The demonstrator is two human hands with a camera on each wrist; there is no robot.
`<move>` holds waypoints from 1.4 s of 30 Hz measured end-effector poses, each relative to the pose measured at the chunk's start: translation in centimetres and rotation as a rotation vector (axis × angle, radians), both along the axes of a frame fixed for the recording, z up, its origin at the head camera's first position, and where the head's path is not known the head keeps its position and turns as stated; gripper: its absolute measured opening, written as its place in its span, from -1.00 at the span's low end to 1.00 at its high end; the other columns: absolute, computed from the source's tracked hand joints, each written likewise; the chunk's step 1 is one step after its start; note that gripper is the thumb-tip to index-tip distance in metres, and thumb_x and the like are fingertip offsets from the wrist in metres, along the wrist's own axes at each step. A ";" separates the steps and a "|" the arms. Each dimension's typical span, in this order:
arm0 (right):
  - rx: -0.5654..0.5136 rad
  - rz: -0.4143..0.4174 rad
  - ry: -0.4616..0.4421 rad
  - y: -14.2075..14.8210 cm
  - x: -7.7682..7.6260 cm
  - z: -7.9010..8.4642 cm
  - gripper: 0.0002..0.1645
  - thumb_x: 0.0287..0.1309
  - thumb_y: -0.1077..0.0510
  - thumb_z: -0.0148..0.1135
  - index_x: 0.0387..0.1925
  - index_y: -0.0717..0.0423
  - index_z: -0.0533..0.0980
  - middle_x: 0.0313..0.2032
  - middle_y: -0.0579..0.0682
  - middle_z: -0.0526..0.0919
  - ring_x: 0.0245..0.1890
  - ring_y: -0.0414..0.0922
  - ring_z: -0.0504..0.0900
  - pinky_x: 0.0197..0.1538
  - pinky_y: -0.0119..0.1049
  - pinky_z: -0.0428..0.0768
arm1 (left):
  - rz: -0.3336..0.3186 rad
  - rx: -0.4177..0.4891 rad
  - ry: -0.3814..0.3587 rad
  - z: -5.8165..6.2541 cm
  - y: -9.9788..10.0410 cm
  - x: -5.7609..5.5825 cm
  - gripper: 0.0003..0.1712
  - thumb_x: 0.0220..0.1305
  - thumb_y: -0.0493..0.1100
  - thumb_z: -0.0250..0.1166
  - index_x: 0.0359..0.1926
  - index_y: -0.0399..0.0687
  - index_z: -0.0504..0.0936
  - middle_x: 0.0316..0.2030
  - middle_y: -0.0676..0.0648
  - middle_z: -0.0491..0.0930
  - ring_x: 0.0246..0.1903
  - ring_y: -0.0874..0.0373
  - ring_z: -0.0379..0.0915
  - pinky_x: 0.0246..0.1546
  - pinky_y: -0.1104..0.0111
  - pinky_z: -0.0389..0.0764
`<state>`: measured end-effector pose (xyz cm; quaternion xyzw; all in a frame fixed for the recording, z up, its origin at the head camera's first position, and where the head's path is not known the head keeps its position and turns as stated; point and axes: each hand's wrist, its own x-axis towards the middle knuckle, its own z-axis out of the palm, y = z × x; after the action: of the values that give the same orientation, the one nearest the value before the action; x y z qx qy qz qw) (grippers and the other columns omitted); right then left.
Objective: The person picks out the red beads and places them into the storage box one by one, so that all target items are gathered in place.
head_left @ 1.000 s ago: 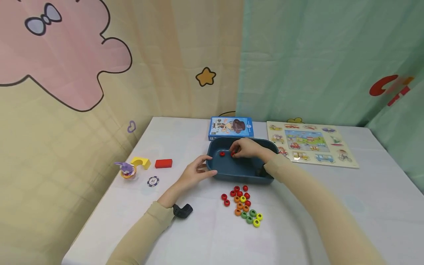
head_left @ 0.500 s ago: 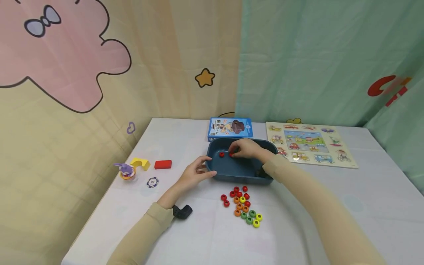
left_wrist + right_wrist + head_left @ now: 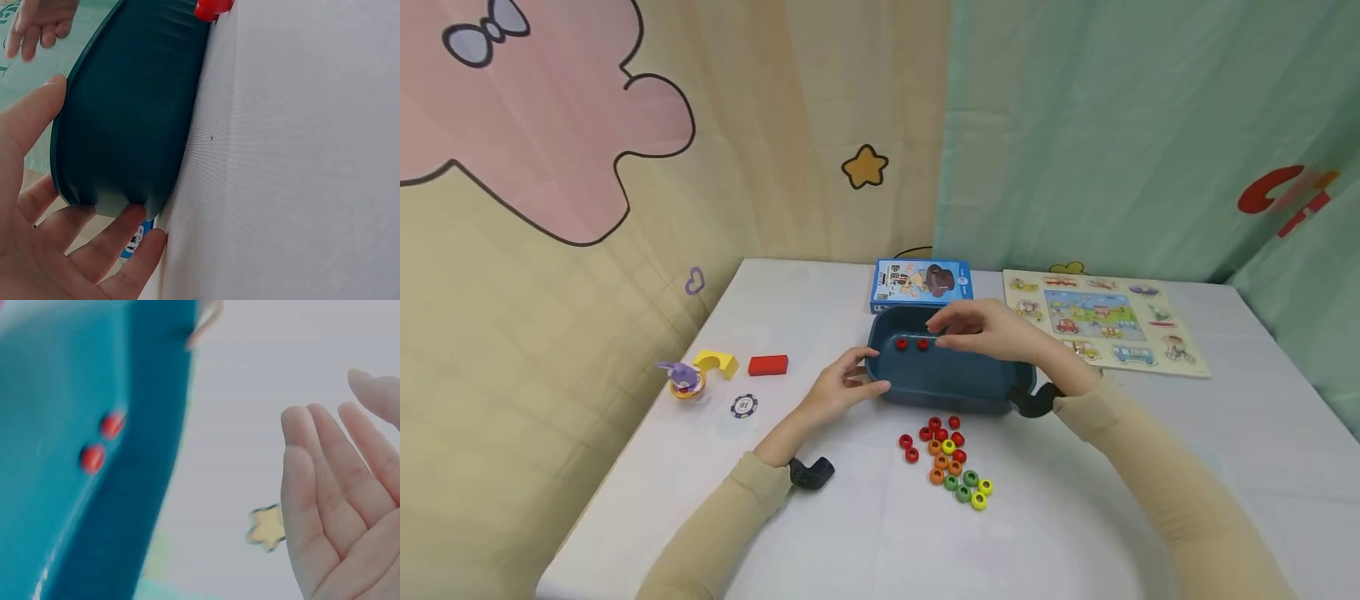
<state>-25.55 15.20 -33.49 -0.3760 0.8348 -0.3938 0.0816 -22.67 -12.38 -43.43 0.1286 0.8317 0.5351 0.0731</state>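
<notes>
A dark blue rectangular tray [image 3: 951,379] sits mid-table, with two red beads inside: a left bead [image 3: 902,343] and a right bead [image 3: 922,344]. At its left end my left hand [image 3: 835,390] spreads its thumb and fingers against the outer wall and rim, also seen in the left wrist view. Over the tray's right part, my right hand [image 3: 992,329] is raised, thumb apart from the fingers. The right wrist view shows its bare palm and fingers [image 3: 325,462], holding nothing. In front of the tray lie several loose red, orange, green and yellow beads [image 3: 942,461].
Behind the tray lies a blue card box [image 3: 917,283]; a picture puzzle board [image 3: 1105,321] is at the right. To the left are a red block [image 3: 768,365], a yellow arch block [image 3: 717,362], a purple figurine [image 3: 685,379] and a poker chip [image 3: 744,406].
My right hand has let go of the right red bead in the tray, lifted off and moved right, its fingers parting. My left hand stays at the tray's left end.
</notes>
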 end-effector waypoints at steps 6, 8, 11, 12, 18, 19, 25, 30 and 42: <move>-0.079 0.123 0.027 2.0 5.3 -1.5 -0.66 0.08 0.13 0.21 -0.06 0.02 0.49 -0.18 -0.10 0.59 -0.24 -0.22 0.56 -0.22 -0.29 0.56 | -0.001 -0.020 0.013 0.2 0.1 -0.1 -0.31 -0.11 0.26 0.32 0.09 0.32 0.34 0.14 0.12 0.28 -0.04 0.12 0.39 -0.08 0.19 0.47; -0.063 0.116 0.053 2.3 6.5 -3.0 -0.66 0.06 0.16 0.23 -0.07 -0.01 0.49 -0.21 -0.11 0.59 -0.29 -0.25 0.55 -0.26 -0.32 0.56 | -0.002 -0.026 0.010 0.2 0.1 -0.1 -0.29 -0.12 0.27 0.32 0.11 0.29 0.34 0.16 0.13 0.26 -0.02 0.12 0.38 -0.07 0.19 0.46; -0.007 0.069 0.093 2.5 7.8 -5.3 -0.66 0.02 0.17 0.26 -0.09 -0.03 0.51 -0.20 -0.13 0.59 -0.32 -0.30 0.53 -0.31 -0.38 0.56 | -0.007 -0.023 0.014 0.1 0.1 -0.1 -0.26 -0.11 0.27 0.32 0.13 0.22 0.33 0.16 0.13 0.25 -0.02 0.12 0.38 -0.07 0.19 0.46; 0.016 0.048 0.103 2.5 8.0 -6.0 -0.66 0.01 0.16 0.27 -0.10 -0.03 0.52 -0.20 -0.15 0.58 -0.33 -0.31 0.52 -0.32 -0.39 0.55 | -0.008 -0.023 0.015 0.0 0.1 -0.1 -0.25 -0.11 0.26 0.32 0.14 0.21 0.33 0.16 0.13 0.26 -0.03 0.13 0.38 -0.07 0.19 0.46; 0.054 -0.018 0.085 2.8 8.0 -8.9 -0.66 -0.02 0.11 0.30 -0.12 -0.03 0.54 -0.17 -0.23 0.56 -0.35 -0.33 0.48 -0.33 -0.42 0.53 | -0.011 -0.012 0.014 0.2 0.1 -0.1 -0.26 -0.10 0.24 0.32 0.13 0.21 0.33 0.15 0.11 0.27 -0.03 0.12 0.38 -0.07 0.19 0.46; 0.045 -0.015 0.075 2.9 7.8 -9.2 -0.66 -0.01 0.11 0.29 -0.12 -0.04 0.53 -0.17 -0.22 0.56 -0.35 -0.32 0.47 -0.33 -0.41 0.53 | -0.007 -0.014 0.010 0.3 0.1 -0.1 -0.26 -0.11 0.25 0.32 0.13 0.21 0.33 0.15 0.12 0.27 -0.03 0.12 0.38 -0.08 0.19 0.47; -0.031 0.019 0.047 3.3 7.2 -10.6 -0.70 0.04 0.13 0.25 -0.12 -0.04 0.54 -0.19 -0.19 0.59 -0.31 -0.28 0.49 -0.27 -0.37 0.53 | 0.007 -0.019 0.000 0.2 0.1 0.0 -0.29 -0.13 0.27 0.32 0.10 0.30 0.34 0.13 0.13 0.28 -0.03 0.13 0.38 -0.09 0.19 0.47; -0.091 0.036 0.055 3.1 7.0 -11.7 -0.75 0.04 0.12 0.24 -0.16 -0.04 0.56 -0.18 -0.20 0.60 -0.16 -0.24 0.53 -0.11 -0.33 0.52 | -0.018 -0.020 -0.011 0.7 0.1 0.2 -0.26 -0.08 0.23 0.32 0.15 0.19 0.32 0.17 0.07 0.26 -0.01 0.09 0.37 -0.05 0.19 0.45; -0.069 -0.011 0.140 2.7 7.3 -12.0 -0.75 0.00 0.08 0.29 -0.20 -0.08 0.56 -0.23 -0.24 0.57 -0.35 -0.29 0.48 -0.36 -0.43 0.51 | -0.041 -0.020 -0.020 2.2 0.3 0.9 -0.28 0.02 0.10 0.31 0.18 0.03 0.28 0.21 -0.04 0.22 0.03 -0.02 0.34 -0.04 0.15 0.43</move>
<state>-18.22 17.90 -45.44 -0.4006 0.8265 -0.3954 0.0078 -21.74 -12.06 -41.28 0.1393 0.8334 0.5266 0.0935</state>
